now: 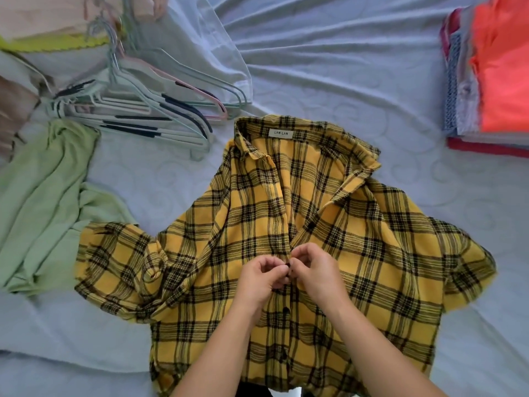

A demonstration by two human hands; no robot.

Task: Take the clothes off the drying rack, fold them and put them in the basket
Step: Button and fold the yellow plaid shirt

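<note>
Yellow-and-black plaid flannel shirt (329, 224), lying front-up across the centre of the frame on a pale blue-grey bed sheet (329, 67), collar toward the top, sleeves spread out left and right. At the button strip, lower centre: left hand (262, 277) and right hand (317, 275), both with fingers curled in, pinching the two front edges around a small dark button (288, 265). Cannot tell whether it is through its hole yet. Front appears closed below that point and open above it, up to the collar.

Looks soft, light and limp, with a brushed surface likely to grip rather than slide. Nothing fragile beyond the buttons. Probably best taken by the shoulder seams or the side edges for folding, and kept flat on the sheet to avoid sagging.

Upper left: heap of pastel wire coat hangers (148, 110). Left edge: crumpled pale green garment (48, 202). Upper right: stack of folded clothes topped in neon orange (501, 81). No basket or drying rack visible.
</note>
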